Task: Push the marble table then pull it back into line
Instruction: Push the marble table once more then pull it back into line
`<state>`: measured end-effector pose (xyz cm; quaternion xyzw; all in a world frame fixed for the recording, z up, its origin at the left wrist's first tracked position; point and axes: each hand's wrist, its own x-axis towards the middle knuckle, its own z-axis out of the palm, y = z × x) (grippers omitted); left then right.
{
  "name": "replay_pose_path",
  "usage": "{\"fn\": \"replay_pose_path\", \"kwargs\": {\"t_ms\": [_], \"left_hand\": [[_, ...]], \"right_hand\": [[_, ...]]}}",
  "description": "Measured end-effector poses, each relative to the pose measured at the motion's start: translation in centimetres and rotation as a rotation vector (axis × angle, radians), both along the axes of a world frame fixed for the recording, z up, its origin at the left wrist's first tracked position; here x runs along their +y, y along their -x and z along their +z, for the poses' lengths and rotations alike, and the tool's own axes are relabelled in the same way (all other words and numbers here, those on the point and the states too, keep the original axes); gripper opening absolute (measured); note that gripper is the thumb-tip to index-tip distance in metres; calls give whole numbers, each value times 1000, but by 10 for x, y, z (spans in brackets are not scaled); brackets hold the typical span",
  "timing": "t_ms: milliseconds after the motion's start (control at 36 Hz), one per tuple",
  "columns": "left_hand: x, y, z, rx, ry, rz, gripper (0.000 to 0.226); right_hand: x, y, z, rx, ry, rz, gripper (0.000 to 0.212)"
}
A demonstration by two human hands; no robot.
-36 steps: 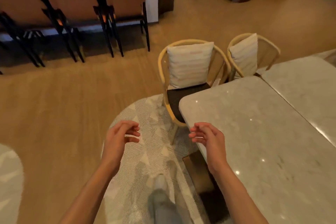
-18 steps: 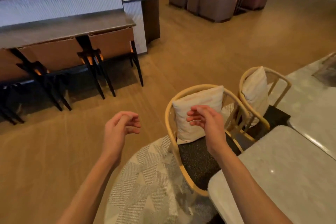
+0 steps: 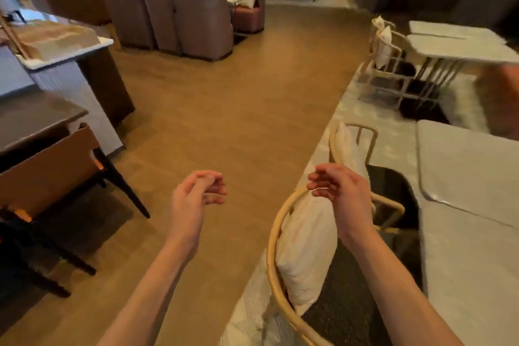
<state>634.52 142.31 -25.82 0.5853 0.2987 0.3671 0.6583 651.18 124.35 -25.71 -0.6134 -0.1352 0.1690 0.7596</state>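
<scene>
The pale marble table (image 3: pixel 471 250) fills the lower right, with a second marble top (image 3: pixel 466 166) butted against its far end. My left hand (image 3: pixel 193 199) hovers over the wooden floor, fingers loosely curled and empty. My right hand (image 3: pixel 339 194) is raised above the back of a rattan chair (image 3: pixel 273 236) beside the table, fingers curled, holding nothing. Neither hand touches the table.
A white cushion (image 3: pixel 306 250) leans in the near rattan chair, and a second rattan chair (image 3: pixel 365 135) stands beyond it. Bar stools (image 3: pixel 56 177) and a counter (image 3: pixel 64 50) line the left. Sofas (image 3: pixel 191 17) and further tables (image 3: pixel 460 48) stand at the back.
The view has tilted up and swung away from the marble table toward the room. Both hands stayed raised and empty; the right hand now hangs over the chair instead of the table corner.
</scene>
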Motion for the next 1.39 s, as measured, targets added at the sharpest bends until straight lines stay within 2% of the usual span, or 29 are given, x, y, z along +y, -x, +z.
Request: {"fn": "replay_pose_path", "kwargs": {"t_ms": [139,306,389,528,694,1028,1194,1389], "left_hand": [[61,-83,21,-83,-13,-233,23],[115,-160,-11,-74,29,-442,22],[159,-194,-27,-51,33,-475,22],[254,-277,-16,-23,12,-504,41],[337,-392,23,-83,-36,-567,30],[408,-642,40,-177,12,-892,26],[442,-758,52,-144,-15,-1075,32],[468,-902,77,-126,-20,-1147,26]], "right_hand": [[41,-32,28,-44,-63,-215,22],[120,-83,9,-13,-93,-352,22],[171,-116,-7,7,-109,-375,23],[251,-186,-10,69,-164,-443,25],[302,-271,15,35,-193,-505,24],[377,-455,44,-103,-90,-716,23],[417,-554,62,-104,-147,-842,22],[449,-672,77,-140,-110,-921,22]]}}
